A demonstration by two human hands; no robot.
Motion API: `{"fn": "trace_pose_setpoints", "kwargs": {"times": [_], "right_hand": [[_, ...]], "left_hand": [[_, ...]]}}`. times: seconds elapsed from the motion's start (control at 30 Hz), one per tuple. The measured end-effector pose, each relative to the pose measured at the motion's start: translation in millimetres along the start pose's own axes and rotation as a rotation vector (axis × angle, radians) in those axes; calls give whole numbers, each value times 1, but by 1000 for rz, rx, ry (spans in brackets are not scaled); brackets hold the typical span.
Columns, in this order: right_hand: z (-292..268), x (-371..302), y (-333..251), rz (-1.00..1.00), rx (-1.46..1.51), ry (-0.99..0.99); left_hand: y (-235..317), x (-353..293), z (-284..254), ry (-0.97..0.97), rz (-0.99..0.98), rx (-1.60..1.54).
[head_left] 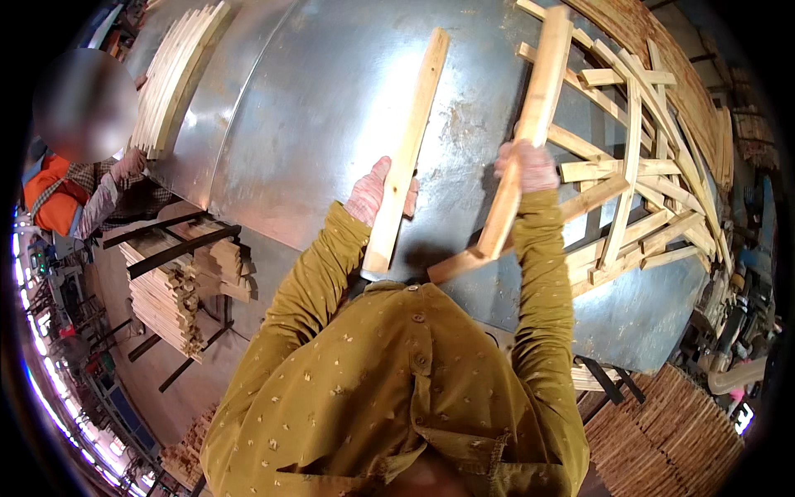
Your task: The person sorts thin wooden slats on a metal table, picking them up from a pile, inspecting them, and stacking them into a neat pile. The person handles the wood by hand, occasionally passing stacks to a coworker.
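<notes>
My left hand grips a pale wooden strip near its lower end, with the thumb on one side and fingertips showing on the other. The strip points away from me over a shiny metal table. Further right, my right hand is wrapped round a second wooden strip, slightly blurred, tilted with its far end leaning right. Below that hand, another wooden strip lies slantwise, its near end close to my body. Both hands look covered by pinkish gloves.
Loose wooden strips lie crisscrossed on the table's right side. At the far left, strips lie in a row by a co-worker in orange. Stacked wood with black metal bars stands lower left; more wood is lower right.
</notes>
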State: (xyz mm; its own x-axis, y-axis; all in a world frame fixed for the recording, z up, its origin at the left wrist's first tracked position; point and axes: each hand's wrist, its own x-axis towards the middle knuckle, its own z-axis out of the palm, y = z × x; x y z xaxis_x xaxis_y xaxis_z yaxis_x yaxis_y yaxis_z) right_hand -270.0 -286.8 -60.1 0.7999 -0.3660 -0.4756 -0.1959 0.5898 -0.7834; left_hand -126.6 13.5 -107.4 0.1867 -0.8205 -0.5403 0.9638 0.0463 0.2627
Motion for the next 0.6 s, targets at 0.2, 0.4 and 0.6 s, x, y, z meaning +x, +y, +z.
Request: {"fn": "trace_pose_setpoints", "kwargs": {"times": [0.2, 0.4, 0.6], "right_hand": [[40, -6, 1, 182, -1447, 461], [7, -7, 22, -404, -1617, 898], [-19, 15, 23, -139, -1314, 757]], "left_hand": [[9, 15, -37, 480, 248, 586], [62, -42, 47, 936, 183, 1261], [119, -68, -21, 1268, -7, 1863]]}}
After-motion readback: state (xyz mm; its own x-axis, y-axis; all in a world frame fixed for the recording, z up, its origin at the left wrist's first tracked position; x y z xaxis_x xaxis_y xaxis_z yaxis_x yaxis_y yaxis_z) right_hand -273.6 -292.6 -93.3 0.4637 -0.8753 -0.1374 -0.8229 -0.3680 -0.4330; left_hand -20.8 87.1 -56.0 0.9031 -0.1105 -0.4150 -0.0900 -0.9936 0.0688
